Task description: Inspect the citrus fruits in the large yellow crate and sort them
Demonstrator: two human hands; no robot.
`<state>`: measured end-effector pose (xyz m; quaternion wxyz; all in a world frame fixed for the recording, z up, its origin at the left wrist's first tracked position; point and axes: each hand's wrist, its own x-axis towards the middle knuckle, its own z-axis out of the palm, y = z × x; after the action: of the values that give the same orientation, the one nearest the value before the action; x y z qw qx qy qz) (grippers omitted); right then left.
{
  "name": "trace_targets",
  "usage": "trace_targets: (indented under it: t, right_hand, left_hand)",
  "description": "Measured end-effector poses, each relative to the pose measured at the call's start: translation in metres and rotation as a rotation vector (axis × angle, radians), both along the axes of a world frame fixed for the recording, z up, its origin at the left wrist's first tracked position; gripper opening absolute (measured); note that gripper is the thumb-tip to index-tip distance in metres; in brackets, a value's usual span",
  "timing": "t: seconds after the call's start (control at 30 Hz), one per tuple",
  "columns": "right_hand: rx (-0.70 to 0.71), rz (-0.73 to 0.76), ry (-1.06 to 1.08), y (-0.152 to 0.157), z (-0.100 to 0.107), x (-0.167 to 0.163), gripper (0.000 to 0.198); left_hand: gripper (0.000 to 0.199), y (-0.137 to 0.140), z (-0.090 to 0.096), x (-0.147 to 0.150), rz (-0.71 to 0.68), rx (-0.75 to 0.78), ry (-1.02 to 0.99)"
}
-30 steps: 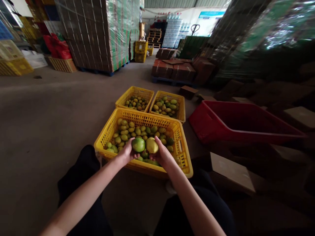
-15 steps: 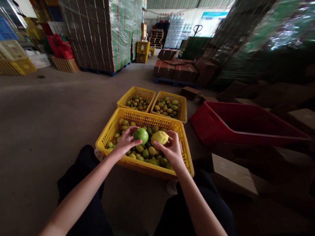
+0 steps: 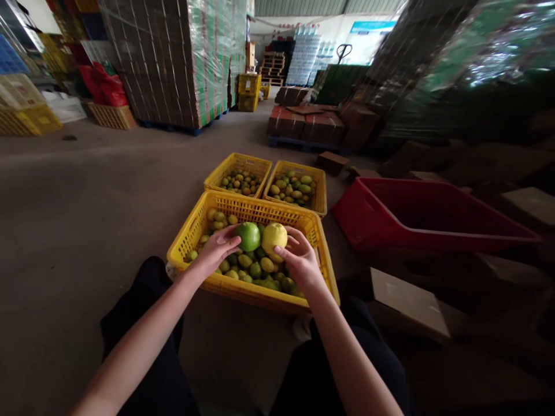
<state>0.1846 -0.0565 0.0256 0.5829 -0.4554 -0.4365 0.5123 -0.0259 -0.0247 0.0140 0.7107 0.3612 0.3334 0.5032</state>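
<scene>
My left hand (image 3: 222, 247) is closed around a green lemon (image 3: 248, 237), its thumb in front and fingers behind. In my right hand (image 3: 300, 257) is a yellow lemon (image 3: 274, 238), held between thumb and fingertips with one end turned toward me. The two fruits are side by side, almost touching, above the near yellow crate (image 3: 217, 199). Below them, many green and yellow lemons (image 3: 255, 270) fill the crate's bottom; my hands hide some of these.
Behind stand two smaller-looking yellow crates (image 3: 236, 159) of lemons. To the right is a red plastic tub (image 3: 362, 222), with a cardboard box (image 3: 407, 300) nearer me. Wrapped carton stacks (image 3: 151, 63) rise at the back left, and flattened cardboard on a pallet (image 3: 303, 141) lies farther off.
The yellow lemon has been turned in my right hand, from lying sideways to end-on, and has come closer to the green one. The view has shifted slightly.
</scene>
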Motion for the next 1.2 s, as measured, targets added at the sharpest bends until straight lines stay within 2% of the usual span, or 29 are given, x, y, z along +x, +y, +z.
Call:
trace_targets:
  t: [0.13,0.3,0.4,0.67,0.8,0.87,0.97,1.1,1.2]
  right_hand:
    - [-0.09,0.024,0.059,0.003,-0.003,0.002,0.051]
    - [-0.134,0.074,0.125,0.006,-0.008,0.001,0.054]
    - [-0.129,0.099,0.157,0.007,-0.009,0.0,0.051]
    - [-0.173,0.168,0.184,0.002,-0.002,-0.015,0.058]
    - [-0.175,0.15,0.168,0.001,-0.003,-0.024,0.062]
    - [-0.123,0.092,0.107,0.002,-0.005,-0.026,0.065]
    - [0.03,-0.068,-0.116,0.005,-0.012,-0.03,0.064]
    - [0.257,-0.259,-0.533,0.006,-0.02,-0.042,0.042]
    - [0.327,-0.261,-0.754,0.006,-0.024,-0.054,0.036]
  left_hand:
    - [0.035,0.003,-0.002,0.0,0.016,-0.125,-0.05]
    - [0.011,0.002,-0.001,0.001,0.047,-0.281,-0.128]
    - [0.017,0.001,0.003,0.002,0.033,-0.327,-0.177]
    - [0.036,-0.005,0.01,0.01,-0.031,-0.307,-0.171]
    - [0.038,-0.004,0.009,0.014,0.052,-0.382,-0.166]
    - [0.036,-0.002,0.008,0.014,0.092,-0.436,-0.224]
    - [0.038,-0.002,0.007,0.018,0.069,-0.439,-0.338]
    - [0.03,-0.009,0.003,0.032,0.087,-0.458,-0.401]
    - [0.026,-0.012,0.0,0.041,0.094,-0.476,-0.482]
